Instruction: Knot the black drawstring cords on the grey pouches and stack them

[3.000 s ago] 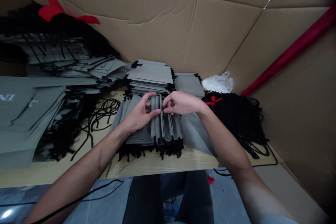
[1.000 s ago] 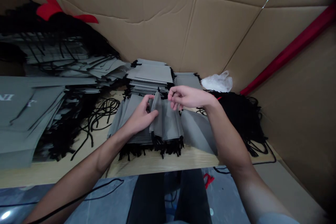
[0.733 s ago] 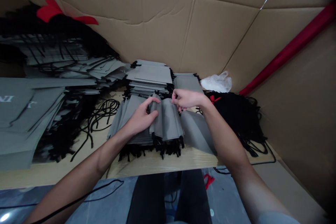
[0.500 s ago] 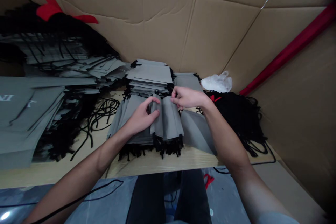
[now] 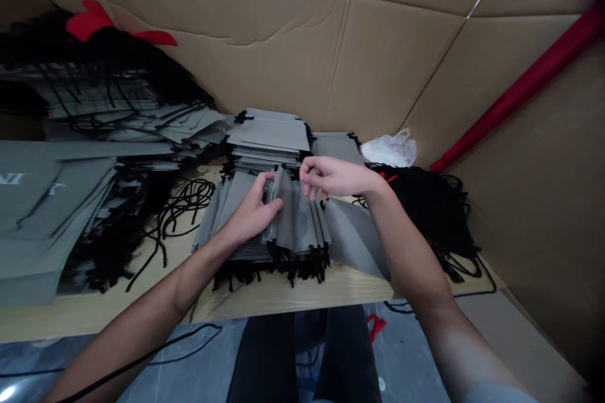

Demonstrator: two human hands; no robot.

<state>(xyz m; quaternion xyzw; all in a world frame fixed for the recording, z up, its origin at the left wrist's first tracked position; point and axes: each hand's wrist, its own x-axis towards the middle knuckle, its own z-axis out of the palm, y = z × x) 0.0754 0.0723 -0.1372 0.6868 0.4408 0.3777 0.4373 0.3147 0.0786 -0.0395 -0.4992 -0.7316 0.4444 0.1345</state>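
Observation:
Grey flat fabric drawstring bags (image 5: 302,227) with black cord ends stand on edge in a row in front of me. My left hand (image 5: 259,206) grips several of these bags, thumb on the near side and fingers behind. Just right of it, my right hand (image 5: 319,177) hovers at the upper edges of the bags, thumb and index finger brought together and the other fingers loosely bent. What is between those fingertips, if anything, is too small to make out. More grey bags (image 5: 236,186) lean to the left of my left hand.
A stack of grey bags (image 5: 269,132) stands behind the row. One flat bag (image 5: 354,233) lies under my right forearm. Black cords (image 5: 425,214) are heaped at right, beside a clear plastic bag (image 5: 390,148). Large printed bags (image 5: 57,201) pile up at left. Cardboard walls (image 5: 283,31) enclose the table.
My right hand has shifted slightly left, its lower fingers loosening. The upright bags between my hands have moved left and bunched into narrower folds. My left hand has shifted slightly left, keeping its grip.

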